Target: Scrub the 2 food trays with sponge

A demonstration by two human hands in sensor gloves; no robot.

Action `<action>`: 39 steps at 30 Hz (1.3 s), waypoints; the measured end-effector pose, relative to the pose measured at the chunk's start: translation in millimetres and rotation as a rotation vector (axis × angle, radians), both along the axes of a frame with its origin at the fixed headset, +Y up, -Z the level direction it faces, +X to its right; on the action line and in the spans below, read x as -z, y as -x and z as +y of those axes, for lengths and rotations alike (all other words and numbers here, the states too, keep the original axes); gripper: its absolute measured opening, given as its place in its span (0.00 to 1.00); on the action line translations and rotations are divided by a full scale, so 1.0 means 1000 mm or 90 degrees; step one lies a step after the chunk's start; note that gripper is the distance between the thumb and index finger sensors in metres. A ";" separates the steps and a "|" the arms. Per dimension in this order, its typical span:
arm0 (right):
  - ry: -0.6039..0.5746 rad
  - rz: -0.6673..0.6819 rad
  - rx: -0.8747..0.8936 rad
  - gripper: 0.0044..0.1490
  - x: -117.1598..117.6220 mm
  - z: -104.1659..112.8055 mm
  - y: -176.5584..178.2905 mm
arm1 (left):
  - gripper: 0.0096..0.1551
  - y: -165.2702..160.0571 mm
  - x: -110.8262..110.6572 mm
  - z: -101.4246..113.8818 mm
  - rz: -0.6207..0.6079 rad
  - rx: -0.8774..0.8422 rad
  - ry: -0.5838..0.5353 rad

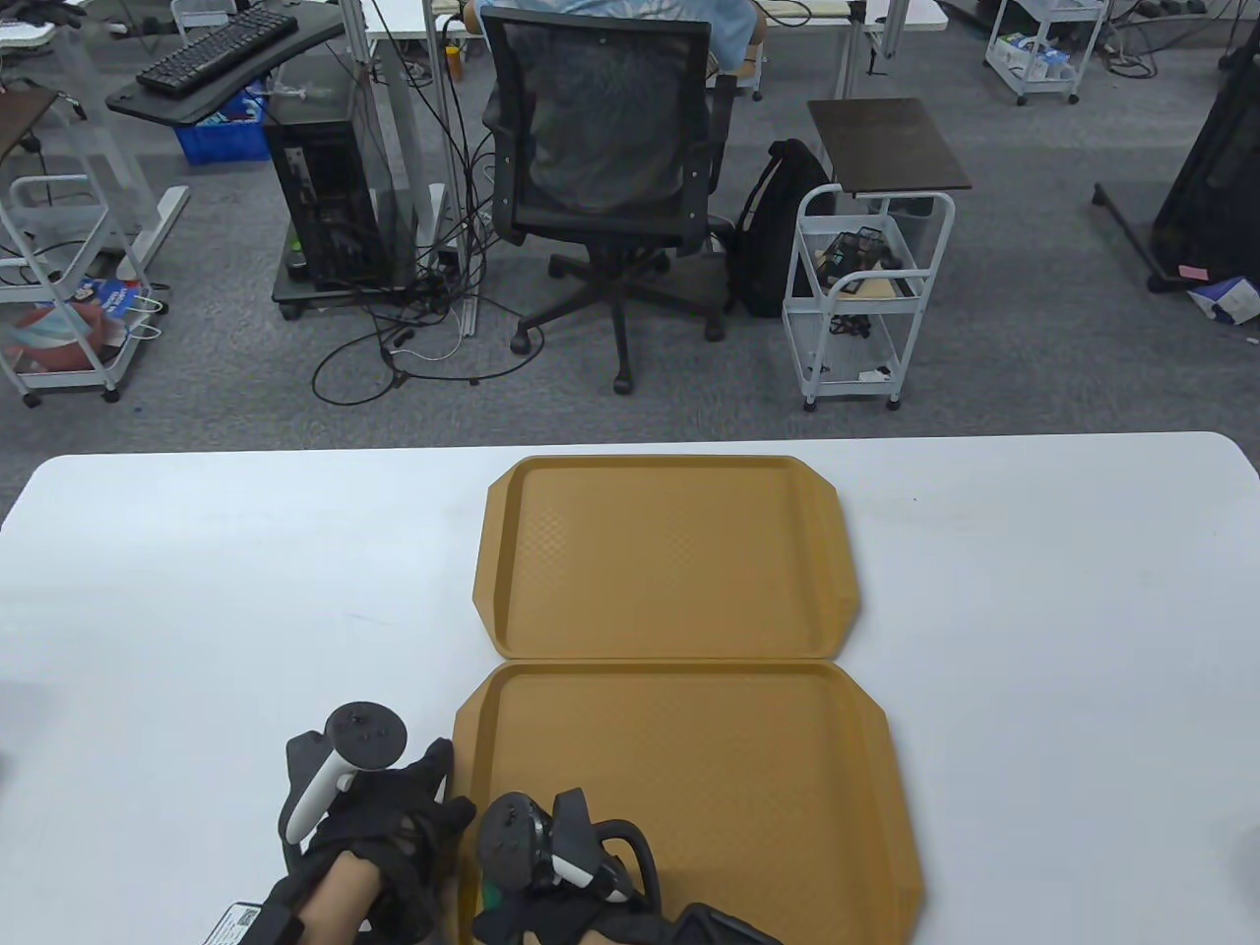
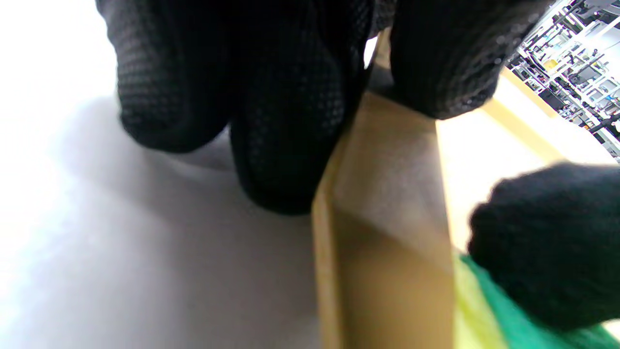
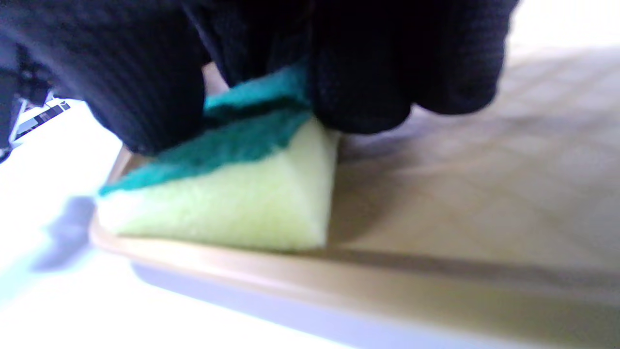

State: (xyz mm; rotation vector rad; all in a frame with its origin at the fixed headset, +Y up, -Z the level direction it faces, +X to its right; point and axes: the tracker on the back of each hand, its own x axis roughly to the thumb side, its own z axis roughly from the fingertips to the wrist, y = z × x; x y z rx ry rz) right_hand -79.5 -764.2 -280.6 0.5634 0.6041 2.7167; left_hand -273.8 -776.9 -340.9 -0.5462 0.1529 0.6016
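1. Right hand (image 3: pixel 310 63) grips the sponge (image 3: pixel 227 203), soft yellow foam under a green scouring layer, on the near tray (image 1: pixel 787 787).
2. Left hand (image 1: pixel 394 817) fingers rest straight at that textured tan tray's edge.
3. Beyond the fingers, the far tray (image 1: pixel 669 561) touches it.

Table view looks down; both wrist views closely share the near tray (image 1: pixel 689 787) corner.
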 end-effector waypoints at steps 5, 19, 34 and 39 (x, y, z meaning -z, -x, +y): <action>0.011 -0.015 0.005 0.46 0.000 0.000 -0.029 | 0.45 0.000 0.000 0.000 0.000 0.000 0.000; 0.012 -0.102 -0.021 0.45 -0.007 0.002 -0.148 | 0.45 0.000 0.000 -0.001 0.004 0.001 0.000; -0.077 -0.180 -0.149 0.42 -0.022 0.013 -0.237 | 0.45 0.000 0.000 -0.002 0.005 0.004 0.000; -0.115 -0.177 -0.187 0.40 -0.025 0.013 -0.240 | 0.45 0.000 0.000 -0.002 0.004 0.005 0.001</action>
